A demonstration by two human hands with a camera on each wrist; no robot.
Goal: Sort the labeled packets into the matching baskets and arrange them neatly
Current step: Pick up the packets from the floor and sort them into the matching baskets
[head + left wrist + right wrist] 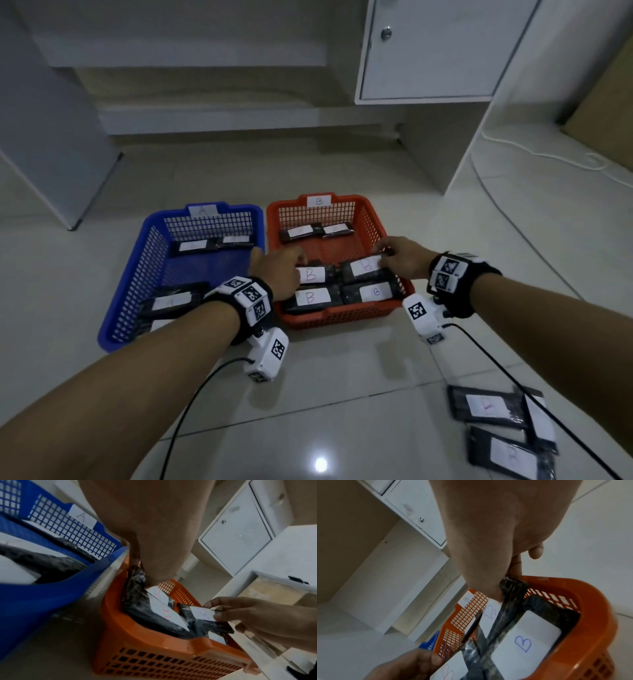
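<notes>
The orange basket [342,313] tagged B holds several black packets with white B labels. My left hand [301,262] pinches the left end of the second-row left B packet [313,274]; the left wrist view shows thumb and fingers closed on its black edge [136,573]. My right hand [383,251] pinches the right end of the second-row right B packet [364,266], which tilts up; its end [511,584] also shows in the right wrist view. Two B packets [310,297] lie flat in the near row. The blue basket [144,240] tagged A holds packets [171,302].
Loose labeled packets [486,406] lie in a pile on the tiled floor at the lower right, near a black cable [496,363]. A white cabinet [428,51] and desk legs stand behind the baskets. A white cord [534,154] runs along the floor at right.
</notes>
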